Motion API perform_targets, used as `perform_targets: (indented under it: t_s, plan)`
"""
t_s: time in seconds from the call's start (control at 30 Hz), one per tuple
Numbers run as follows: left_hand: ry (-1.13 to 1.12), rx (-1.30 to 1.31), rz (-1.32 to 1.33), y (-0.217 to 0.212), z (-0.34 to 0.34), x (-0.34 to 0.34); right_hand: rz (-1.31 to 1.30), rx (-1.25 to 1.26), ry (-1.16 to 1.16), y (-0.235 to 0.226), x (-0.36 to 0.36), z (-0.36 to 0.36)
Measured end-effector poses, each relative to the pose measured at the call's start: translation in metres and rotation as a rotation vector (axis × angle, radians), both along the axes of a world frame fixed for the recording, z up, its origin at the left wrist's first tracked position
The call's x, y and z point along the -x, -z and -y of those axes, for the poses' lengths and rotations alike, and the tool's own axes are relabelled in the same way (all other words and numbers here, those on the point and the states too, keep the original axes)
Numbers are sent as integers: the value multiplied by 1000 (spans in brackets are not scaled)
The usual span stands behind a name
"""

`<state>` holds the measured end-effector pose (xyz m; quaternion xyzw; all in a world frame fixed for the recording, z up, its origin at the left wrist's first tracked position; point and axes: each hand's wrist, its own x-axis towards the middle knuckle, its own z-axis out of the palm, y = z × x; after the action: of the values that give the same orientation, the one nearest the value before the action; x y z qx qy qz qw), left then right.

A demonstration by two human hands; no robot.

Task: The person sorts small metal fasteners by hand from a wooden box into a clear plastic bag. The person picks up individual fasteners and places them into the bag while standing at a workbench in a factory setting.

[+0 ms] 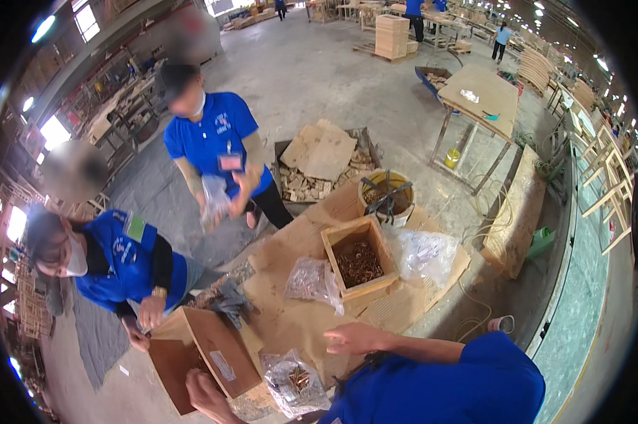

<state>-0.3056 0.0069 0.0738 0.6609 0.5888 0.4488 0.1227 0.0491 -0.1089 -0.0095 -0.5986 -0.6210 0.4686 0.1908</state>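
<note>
My left hand (pixel 209 397) reaches into a brown wooden box (pixel 227 348) with a white label; its fingertips are hard to make out against the small dark pieces inside. Over the cardboard (pixel 290 268), my right hand (pixel 352 339) is held with its fingers stretched out and nothing visible in them. Between my arms lies a clear plastic bag of metal fasteners (pixel 296 380). Beyond my right hand stands a square wooden bin (pixel 343 246) holding many small copper-brown pieces. Another clear bag of reddish pieces (pixel 312 281) rests beside that bin.
A co-worker (pixel 121 261) at left has hands at the box's far edge. Another, standing (pixel 216 134), holds a clear bag. Grey gloves (pixel 230 300), a bucket with black straps (pixel 386 192), an empty-looking plastic bag (pixel 426 253) and a scrap crate (pixel 322 159) are around the cardboard.
</note>
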Motion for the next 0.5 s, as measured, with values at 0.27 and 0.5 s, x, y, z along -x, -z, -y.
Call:
perform_targets:
  t_s: [0.27, 0.5]
  plan:
    - [191, 355, 394, 41, 92, -154, -1, -70, -227, -9, -9, -12]
    - [475, 182, 32, 24, 98, -229, 0, -15, -288, -20, -55, 17]
